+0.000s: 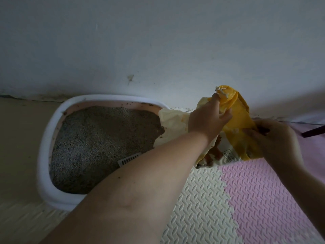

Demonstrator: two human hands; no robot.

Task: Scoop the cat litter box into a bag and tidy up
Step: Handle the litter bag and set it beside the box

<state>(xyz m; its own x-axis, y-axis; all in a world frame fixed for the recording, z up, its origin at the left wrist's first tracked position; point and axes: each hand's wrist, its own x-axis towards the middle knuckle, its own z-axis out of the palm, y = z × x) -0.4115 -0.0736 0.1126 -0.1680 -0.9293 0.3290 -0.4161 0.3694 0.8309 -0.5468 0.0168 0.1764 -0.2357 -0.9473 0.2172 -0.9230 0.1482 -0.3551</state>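
The left hand (209, 118) is reaching across the frame and is closing its grip on the upper end of the yellow bag (241, 120), fingers curled round the bunched plastic just below the top. The right hand (274, 138) is pinching the bag's right side, so both grips are holding the same item. The bag is standing on the foam mat (263, 199) against the wall (158, 41), just beside the litter box (44, 147); a pale fold of the bag is overlapping the box's right-hand edge.

The litter box (white rim, pink inner wall) is sitting on the floor (17, 138) at the left, its far side touching the wall. Grey litter (98, 138) is filling its basin. A white slotted scoop (129, 160) is lying in the litter near the front, partly hidden by the left forearm.

A dark narrow object (314, 132) is showing at the right edge; its identity cannot be determined.
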